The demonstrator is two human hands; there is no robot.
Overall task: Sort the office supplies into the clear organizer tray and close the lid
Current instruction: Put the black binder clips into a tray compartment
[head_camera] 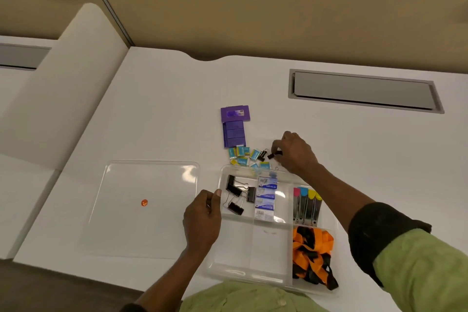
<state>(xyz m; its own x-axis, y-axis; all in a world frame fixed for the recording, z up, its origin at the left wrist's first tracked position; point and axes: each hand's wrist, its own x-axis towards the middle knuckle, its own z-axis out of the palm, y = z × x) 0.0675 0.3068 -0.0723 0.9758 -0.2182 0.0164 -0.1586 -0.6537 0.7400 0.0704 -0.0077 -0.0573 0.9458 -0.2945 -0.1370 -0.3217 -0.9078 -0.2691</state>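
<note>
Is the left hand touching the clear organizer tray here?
Touching. The head view shows the left hand with its thumb tip on the left rim of the clear organizer tray, with no gap visible between them.

**deskguy:** what's the right hand [295, 153] doing?

**clipfan:** pinching a small black binder clip [273, 155] on the desk [177, 109], just past the clear tray [235, 248]. second small clip [262, 155] and some little blue boxes [243, 156] lie just left of those fingertips.

**deskguy:** and the left hand [202, 215]?

**clipfan:** gripping the tray's left wall, thumb on the rim. big binder clips [236, 194] sit inside, just right of the thumb.
</note>
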